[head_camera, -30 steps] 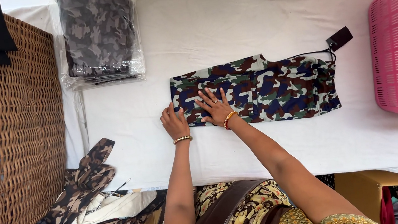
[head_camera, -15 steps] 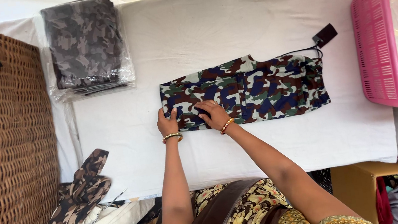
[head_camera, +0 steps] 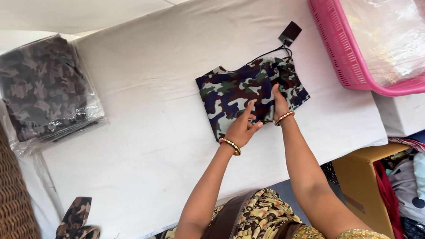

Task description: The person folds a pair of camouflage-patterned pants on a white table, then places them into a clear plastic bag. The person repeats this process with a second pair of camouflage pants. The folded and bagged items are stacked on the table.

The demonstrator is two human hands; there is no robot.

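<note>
White table [head_camera: 136,161], full frame; pink basket [head_camera: 345,60] at 2 o'clock holding clear bags; wrapped grey stack [head_camera: 44,89] at 10 o'clock. Camouflage garment [head_camera: 231,93], just right of centre, lies folded small, its black tag [head_camera: 290,33] at its 1 o'clock. Left hand [head_camera: 243,129] presses flat and unclenched; right hand [head_camera: 279,105] pinches the garment's near edge: a fold seems in hand, wanting smoothing.

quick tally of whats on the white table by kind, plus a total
camouflage garment being folded: 1, under the left hand and right hand
black hang tag: 1, on the garment's string
bagged stack of grey camouflage garments: 1
pink plastic basket: 1, holding clear plastic bags
Total: 4
</note>
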